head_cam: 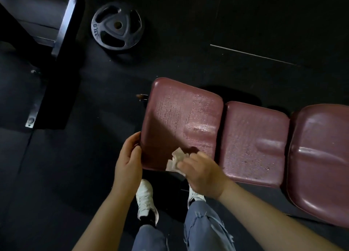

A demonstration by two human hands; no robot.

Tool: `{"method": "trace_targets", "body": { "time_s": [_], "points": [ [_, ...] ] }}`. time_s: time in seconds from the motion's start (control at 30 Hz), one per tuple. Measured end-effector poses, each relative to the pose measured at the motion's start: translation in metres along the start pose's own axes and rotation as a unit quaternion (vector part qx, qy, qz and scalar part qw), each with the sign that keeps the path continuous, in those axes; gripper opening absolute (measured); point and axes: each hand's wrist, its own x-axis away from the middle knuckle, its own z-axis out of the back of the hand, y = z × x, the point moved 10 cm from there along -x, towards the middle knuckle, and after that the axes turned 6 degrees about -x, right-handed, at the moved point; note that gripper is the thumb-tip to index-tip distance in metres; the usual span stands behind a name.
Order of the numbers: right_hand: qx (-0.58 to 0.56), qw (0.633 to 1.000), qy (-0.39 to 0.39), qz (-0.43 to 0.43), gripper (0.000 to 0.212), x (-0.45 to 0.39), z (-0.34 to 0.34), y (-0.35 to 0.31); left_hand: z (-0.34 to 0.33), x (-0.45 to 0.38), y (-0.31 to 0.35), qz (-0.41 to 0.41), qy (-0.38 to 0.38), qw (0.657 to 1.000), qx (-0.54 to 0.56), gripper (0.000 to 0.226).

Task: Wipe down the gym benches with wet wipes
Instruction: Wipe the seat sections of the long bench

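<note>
A maroon padded gym bench (253, 135) runs from the middle to the right edge in three cushions. Its leftmost pad (181, 115) glistens with wet streaks. My right hand (204, 173) is closed around a crumpled white wet wipe (176, 159) and presses it onto that pad's near edge. My left hand (129, 160) grips the pad's left near corner, fingers curled over the edge.
A black 33 lb weight plate (116, 25) lies flat on the dark rubber floor beyond the bench. A black metal machine frame (56, 33) with a bolted foot stands at the left. My white shoes (145, 198) stand close under the bench's near edge.
</note>
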Motion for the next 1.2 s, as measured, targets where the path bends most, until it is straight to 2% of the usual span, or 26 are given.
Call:
{"method": "trace_targets", "body": {
  "time_s": [0.07, 0.13, 0.2, 0.27, 0.3, 0.37, 0.47, 0.5, 0.57, 0.6, 0.67, 0.73, 0.83, 0.87, 0.93, 1.03, 1.13, 1.2],
  "points": [
    [0.041, 0.999, -0.026, -0.006, 0.03, -0.02, 0.009, 0.022, -0.003, 0.001, 0.002, -0.005, 0.001, 1.0, -0.006, 0.039],
    [0.101, 0.99, 0.05, -0.085, 0.031, -0.063, 0.041, 0.068, -0.004, 0.003, 0.007, -0.018, 0.004, 1.0, -0.02, 0.039],
    [0.127, 0.961, 0.132, -0.209, 0.03, -0.095, 0.081, 0.117, -0.005, 0.004, 0.007, -0.031, 0.004, 0.998, -0.046, 0.039],
    [0.109, 0.937, 0.165, -0.289, 0.027, -0.098, 0.094, 0.133, -0.007, 0.004, 0.005, -0.045, -0.007, 0.996, -0.083, 0.04],
    [0.095, 0.933, 0.177, -0.3, 0.026, -0.091, 0.094, 0.129, -0.008, 0.004, 0.006, -0.055, -0.011, 0.993, -0.105, 0.042],
    [0.053, 0.944, 0.189, -0.265, 0.027, -0.059, 0.079, 0.098, -0.008, 0.005, 0.012, -0.075, -0.017, 0.985, -0.153, 0.047],
    [-0.012, 0.98, 0.062, -0.19, 0.029, 0.012, 0.017, 0.032, -0.008, 0.004, 0.017, -0.093, -0.023, 0.974, -0.205, 0.052],
    [-0.013, 0.984, 0.042, -0.171, 0.028, 0.03, 0.005, 0.02, -0.008, 0.004, 0.018, -0.098, -0.024, 0.97, -0.219, 0.053],
    [0.0, 0.989, 0.055, -0.138, 0.029, 0.032, 0.006, 0.025, -0.009, 0.004, 0.017, -0.103, -0.026, 0.965, -0.239, 0.055],
    [0.02, 0.987, 0.073, -0.141, 0.032, 0.016, 0.016, 0.04, -0.01, 0.005, 0.017, -0.104, -0.026, 0.963, -0.246, 0.057],
    [0.057, 0.968, 0.139, -0.202, 0.035, -0.024, 0.046, 0.084, -0.011, 0.007, 0.016, -0.103, -0.023, 0.961, -0.254, 0.059],
    [0.059, 0.933, 0.197, -0.294, 0.031, -0.056, 0.081, 0.131, -0.012, 0.008, 0.016, -0.105, -0.021, 0.962, -0.253, 0.059],
    [0.041, 0.882, 0.236, -0.406, 0.023, -0.058, 0.1, 0.168, -0.013, 0.009, 0.018, -0.11, -0.023, 0.962, -0.249, 0.059],
    [0.035, 0.884, 0.233, -0.404, 0.024, -0.051, 0.096, 0.162, -0.013, 0.009, 0.019, -0.11, -0.023, 0.963, -0.246, 0.058],
    [0.021, 0.917, 0.209, -0.34, 0.027, -0.025, 0.071, 0.124, -0.013, 0.009, 0.02, -0.108, -0.025, 0.964, -0.241, 0.058],
    [-0.023, 0.957, 0.132, -0.258, 0.028, 0.041, 0.022, 0.05, -0.013, 0.008, 0.02, -0.11, -0.03, 0.964, -0.239, 0.057],
    [-0.041, 0.959, 0.125, -0.25, 0.032, 0.069, 0.012, 0.031, -0.013, 0.006, 0.018, -0.103, -0.035, 0.965, -0.238, 0.057],
    [-0.014, 0.95, 0.15, -0.273, 0.033, 0.048, 0.027, 0.06, -0.012, 0.007, 0.018, -0.106, -0.037, 0.964, -0.239, 0.056]
  ]
}}
